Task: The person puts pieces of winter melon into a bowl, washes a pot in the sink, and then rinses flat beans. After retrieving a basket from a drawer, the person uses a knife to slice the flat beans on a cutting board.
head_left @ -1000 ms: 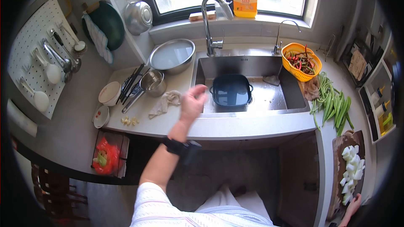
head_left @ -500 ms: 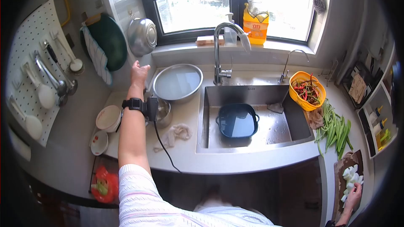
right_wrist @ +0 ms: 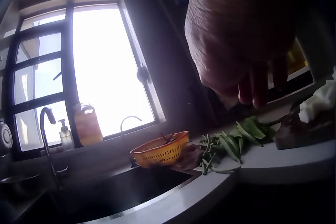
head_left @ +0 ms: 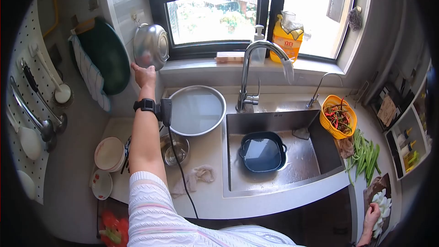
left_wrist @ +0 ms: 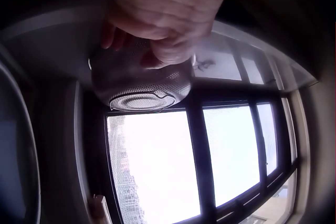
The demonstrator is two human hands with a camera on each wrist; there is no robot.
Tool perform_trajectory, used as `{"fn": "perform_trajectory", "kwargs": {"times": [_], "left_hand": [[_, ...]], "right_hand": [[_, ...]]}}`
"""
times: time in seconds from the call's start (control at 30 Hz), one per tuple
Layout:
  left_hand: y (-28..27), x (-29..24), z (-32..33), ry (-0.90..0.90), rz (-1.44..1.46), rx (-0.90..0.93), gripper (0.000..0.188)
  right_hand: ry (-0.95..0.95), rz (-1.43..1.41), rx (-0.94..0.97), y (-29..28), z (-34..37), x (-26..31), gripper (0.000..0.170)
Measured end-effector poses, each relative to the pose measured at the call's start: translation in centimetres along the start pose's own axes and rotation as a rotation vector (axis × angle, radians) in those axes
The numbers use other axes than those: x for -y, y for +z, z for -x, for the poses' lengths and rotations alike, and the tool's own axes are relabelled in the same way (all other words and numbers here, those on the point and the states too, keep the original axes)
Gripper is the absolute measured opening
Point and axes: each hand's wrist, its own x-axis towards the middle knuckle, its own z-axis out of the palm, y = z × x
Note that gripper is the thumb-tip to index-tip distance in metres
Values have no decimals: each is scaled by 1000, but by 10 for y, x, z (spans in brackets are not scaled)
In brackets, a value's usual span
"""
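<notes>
In the head view my left hand [head_left: 145, 77] reaches up to the shiny steel colander [head_left: 152, 48], which hangs on the wall left of the window. The left wrist view shows the perforated colander [left_wrist: 142, 85] with its ringed base, my thumb and fingers apart and overlapping its side. My right hand [head_left: 372, 215] is at the pile of white cut vegetable chunks [head_left: 382, 203] on the cutting board [head_left: 375, 185]. Seen from the right wrist, the fingers [right_wrist: 257, 85] hang down loosely with nothing visible between them.
A steel basin [head_left: 196, 110] of water stands left of the sink [head_left: 302, 164], which holds a dark two-handled pot [head_left: 263, 151]. The tall faucet [head_left: 244, 77] rises between them. Right of the sink are a yellow basket [head_left: 337, 130] of red chilies and green beans [head_left: 366, 158].
My left hand has moved from beside the sink up and left to the hanging colander. The right hand has shifted onto the white chunks. The head view has tilted up.
</notes>
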Motion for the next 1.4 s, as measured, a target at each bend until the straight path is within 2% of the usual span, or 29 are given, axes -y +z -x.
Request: {"fn": "perform_trajectory", "kwargs": {"times": [0.07,0.1,0.17,0.2,0.27,0.3,0.33,0.37,0.4,0.47,0.6,0.7,0.87,1.0,1.2,1.27,1.3,1.33,1.4], "left_hand": [[2,1,-6,-10,38,-2,75],[3,4,-11,-12,41,-3,75],[3,8,-21,-46,87,92,57],[6,8,-24,-46,88,92,57],[12,8,-28,-99,185,226,47],[10,1,-23,-100,186,227,47],[4,-10,-13,-193,334,285,46],[0,-18,-8,-286,483,342,45],[4,-13,-13,-287,485,342,45],[12,-7,-27,-326,775,525,38],[9,-23,-37,-309,998,509,32],[-4,-43,-40,-399,1089,522,29],[-18,-54,-41,-414,1391,705,24],[-13,-50,-37,-454,1465,711,23],[-15,-51,-21,-457,1558,834,21],[-17,-55,-12,-422,1513,823,19],[-17,-51,-12,-364,1523,910,18],[-22,-50,-7,-379,1516,939,18],[-31,-55,13,-260,1445,985,19]], "right_hand": [[6,-13,7,3,-2,9,10],[13,-18,13,5,-3,12,11],[21,-24,17,7,-3,17,11],[18,-16,10,9,-3,20,11],[14,-8,2,14,-3,21,11],[-19,-23,2,18,-4,17,11],[-54,-38,1,20,-4,17,11],[-55,-38,0,21,-5,19,11],[-5,-73,26,22,-6,23,11],[45,-109,50,25,-7,25,11],[18,-144,65,31,-7,28,12],[41,-186,80,35,-4,31,12],[75,-193,94,40,-2,32,13],[56,-175,100,37,1,39,12],[91,-140,121,30,8,40,10],[104,-130,117,27,11,40,10],[86,-82,124,25,12,40,6],[74,-31,133,20,13,46,8],[119,-16,124,11,15,64,7]]}}
